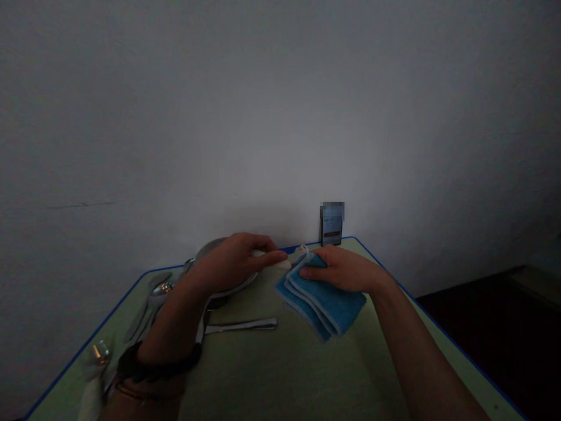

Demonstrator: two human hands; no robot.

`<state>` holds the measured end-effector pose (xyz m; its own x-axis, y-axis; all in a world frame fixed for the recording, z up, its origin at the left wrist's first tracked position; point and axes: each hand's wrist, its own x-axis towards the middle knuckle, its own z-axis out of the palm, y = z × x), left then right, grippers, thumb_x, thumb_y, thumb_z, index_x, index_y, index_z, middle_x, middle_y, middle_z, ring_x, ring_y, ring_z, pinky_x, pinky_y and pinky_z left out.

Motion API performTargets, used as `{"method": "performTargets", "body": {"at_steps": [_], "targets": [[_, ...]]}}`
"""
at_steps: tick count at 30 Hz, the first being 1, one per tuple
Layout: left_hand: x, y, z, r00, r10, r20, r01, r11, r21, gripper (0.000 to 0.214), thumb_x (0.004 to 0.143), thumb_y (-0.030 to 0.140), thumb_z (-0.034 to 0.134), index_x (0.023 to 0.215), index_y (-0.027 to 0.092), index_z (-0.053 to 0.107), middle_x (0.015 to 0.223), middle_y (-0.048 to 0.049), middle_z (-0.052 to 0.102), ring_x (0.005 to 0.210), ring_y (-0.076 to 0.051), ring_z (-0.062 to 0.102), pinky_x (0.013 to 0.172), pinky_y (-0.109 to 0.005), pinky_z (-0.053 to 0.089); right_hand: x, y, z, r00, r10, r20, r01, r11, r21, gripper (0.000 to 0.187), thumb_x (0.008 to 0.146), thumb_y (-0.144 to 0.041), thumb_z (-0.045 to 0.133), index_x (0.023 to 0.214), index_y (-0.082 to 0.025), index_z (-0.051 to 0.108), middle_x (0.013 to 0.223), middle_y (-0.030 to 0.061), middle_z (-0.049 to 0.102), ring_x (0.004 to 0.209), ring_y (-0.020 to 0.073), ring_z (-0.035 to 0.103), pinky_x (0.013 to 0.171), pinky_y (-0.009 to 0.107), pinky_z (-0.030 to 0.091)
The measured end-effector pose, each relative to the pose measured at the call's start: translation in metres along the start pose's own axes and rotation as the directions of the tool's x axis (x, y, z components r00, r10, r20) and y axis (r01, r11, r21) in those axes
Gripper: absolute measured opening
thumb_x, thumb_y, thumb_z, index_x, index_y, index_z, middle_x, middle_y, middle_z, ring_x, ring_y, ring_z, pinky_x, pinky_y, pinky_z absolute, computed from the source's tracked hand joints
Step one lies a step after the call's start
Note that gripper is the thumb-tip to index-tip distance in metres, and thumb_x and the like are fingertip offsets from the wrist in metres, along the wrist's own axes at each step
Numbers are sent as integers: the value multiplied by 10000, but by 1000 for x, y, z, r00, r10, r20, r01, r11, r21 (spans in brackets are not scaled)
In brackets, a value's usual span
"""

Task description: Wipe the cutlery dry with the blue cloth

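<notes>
My left hand (234, 260) hovers over a metal plate (236, 287), its fingers pinched on a small pale handle-like object (283, 264) that points right. My right hand (339, 269) is closed on a folded blue cloth (322, 301), which wraps the other end of that object. The cloth's lower part rests on the pale green table (280, 362). What the pale object is stays unclear in the dim light.
Several metal spoons and utensils (153, 292) lie left of the plate, and one utensil handle (241, 325) lies in front of it. A phone (332, 225) leans against the wall at the table's back edge. The table has a blue rim (438, 330).
</notes>
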<state>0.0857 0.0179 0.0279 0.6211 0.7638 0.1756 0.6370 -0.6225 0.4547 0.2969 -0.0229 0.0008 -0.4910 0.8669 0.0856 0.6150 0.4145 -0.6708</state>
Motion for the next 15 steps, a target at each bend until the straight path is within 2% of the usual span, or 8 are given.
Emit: {"method": "performTargets", "body": {"at_steps": [3,6,10,15], "targets": [[-2,1,-1,997,-25,69,23,999,24,373,749,530,473,728,216,675,508,37,535,445,-98,461,429,-186,300,0,-1,0,999,-23,-25,21,997,-70,227,819,-348,466,812,-169,606,779,19,637,717,146,563,641,248,397],[-4,2,-3,998,-10,64,7,999,44,380,750,534,469,736,219,681,513,33,544,453,-103,463,433,-194,294,0,-2,0,999,-13,-30,11,998,-55,253,815,-376,469,870,-177,615,822,23,647,737,151,573,644,247,400],[-5,4,-5,999,26,47,-29,998,54,399,774,528,439,749,207,674,572,18,586,503,-113,493,468,-207,314,0,-4,-2,999,38,-10,-38,999,-37,293,789,-442,489,823,-181,616,781,18,649,703,152,588,598,240,399],[-4,8,-5,998,24,59,-29,996,86,422,790,541,410,758,204,662,583,17,586,507,-111,487,468,-209,310,1,-5,-2,999,43,-29,-45,997,-63,273,781,-435,503,812,-193,624,792,15,656,712,151,588,613,243,398]]}}
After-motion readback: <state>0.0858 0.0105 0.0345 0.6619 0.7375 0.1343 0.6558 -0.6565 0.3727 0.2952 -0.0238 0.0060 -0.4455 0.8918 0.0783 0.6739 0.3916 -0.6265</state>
